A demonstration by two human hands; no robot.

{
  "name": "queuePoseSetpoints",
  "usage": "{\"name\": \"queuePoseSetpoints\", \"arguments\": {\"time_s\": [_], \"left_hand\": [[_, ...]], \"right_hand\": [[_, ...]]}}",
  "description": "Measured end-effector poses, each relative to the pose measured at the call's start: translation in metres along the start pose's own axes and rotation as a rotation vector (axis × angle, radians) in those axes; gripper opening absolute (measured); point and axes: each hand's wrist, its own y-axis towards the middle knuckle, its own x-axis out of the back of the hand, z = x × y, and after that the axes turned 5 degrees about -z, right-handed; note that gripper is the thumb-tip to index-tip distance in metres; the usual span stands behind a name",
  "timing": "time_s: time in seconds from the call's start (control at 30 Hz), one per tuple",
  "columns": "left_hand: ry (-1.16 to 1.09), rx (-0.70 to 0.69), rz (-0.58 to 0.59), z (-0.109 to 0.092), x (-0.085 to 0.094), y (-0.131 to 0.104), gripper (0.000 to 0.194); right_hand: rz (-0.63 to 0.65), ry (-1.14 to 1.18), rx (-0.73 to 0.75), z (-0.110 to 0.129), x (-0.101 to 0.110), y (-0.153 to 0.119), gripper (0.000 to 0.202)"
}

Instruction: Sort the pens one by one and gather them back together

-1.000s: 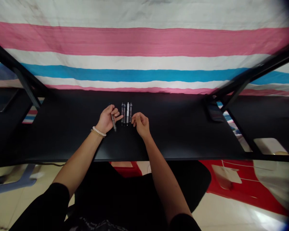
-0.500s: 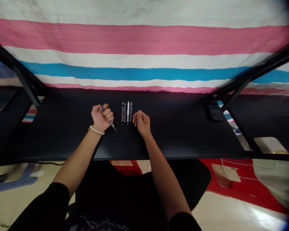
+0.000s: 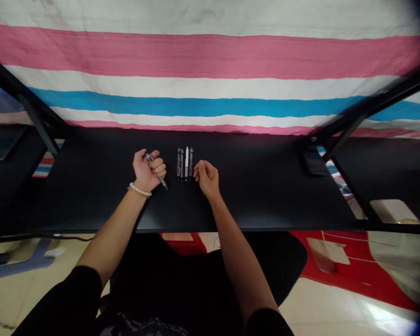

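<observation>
In the head view my left hand (image 3: 149, 169) is palm up, its fingers wrapped round a grey click pen (image 3: 163, 182). The pen slants down to the right out of the fist, and my thumb is by its upper end. To its right, several pens lie side by side on the black table: a white pen (image 3: 186, 161) among clear-and-grey pens (image 3: 178, 164). Just right of this row rests my right hand (image 3: 207, 178), fingers loosely curled and a little apart. Nothing shows in it, and its fingertips come close to the rightmost pen (image 3: 191, 163).
The black table (image 3: 266, 186) stretches to both sides, its front edge close to my body. A dark phone-like object (image 3: 313, 161) lies at the right by a black metal frame (image 3: 350, 126). Behind hangs a striped cloth (image 3: 210, 56). Red stools (image 3: 350, 266) stand below.
The pen in my left hand has shifted slightly, its lower end now a bit higher and further left. My right hand and the row of pens have hardly moved.
</observation>
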Motion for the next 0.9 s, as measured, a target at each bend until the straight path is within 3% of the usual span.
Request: {"name": "queuePoseSetpoints", "arguments": {"time_s": [0.07, 0.17, 0.27, 0.33, 0.43, 0.53, 0.63, 0.73, 0.9], "left_hand": [[0.055, -0.123, -0.004, 0.001, 0.002, 0.005, 0.033], [0.18, -0.475, -0.1, 0.004, 0.01, 0.021, 0.03], [0.413, -0.788, -0.264, 0.009, 0.026, 0.04, 0.049], [0.673, -0.879, -0.322, 0.012, 0.039, 0.05, 0.057], [1.049, -0.977, -0.303, 0.013, 0.054, 0.057, 0.07], [1.279, -1.038, -0.293, 0.011, 0.058, 0.054, 0.078], [1.485, -1.046, -0.243, 0.011, 0.05, 0.044, 0.063], [1.744, -1.012, -0.091, 0.016, 0.036, 0.032, 0.041], [2.046, -0.944, 0.005, 0.027, 0.019, 0.02, 0.04]], "right_hand": [[-0.058, -0.148, 0.097, -0.001, 0.0, 0.001, 0.033], [-0.027, -0.345, 0.254, -0.003, -0.001, 0.002, 0.011], [0.054, -0.443, 0.292, -0.005, -0.002, 0.002, 0.007], [0.07, -0.483, 0.275, -0.006, -0.002, 0.001, 0.008], [0.062, -0.519, 0.262, -0.008, -0.003, 0.001, 0.011], [0.035, -0.528, 0.268, -0.008, -0.004, 0.002, 0.012], [0.034, -0.549, 0.257, -0.007, -0.004, 0.002, 0.01], [0.041, -0.558, 0.245, -0.007, -0.004, 0.001, 0.009], [0.045, -0.557, 0.248, -0.006, -0.004, 0.001, 0.008]]}}
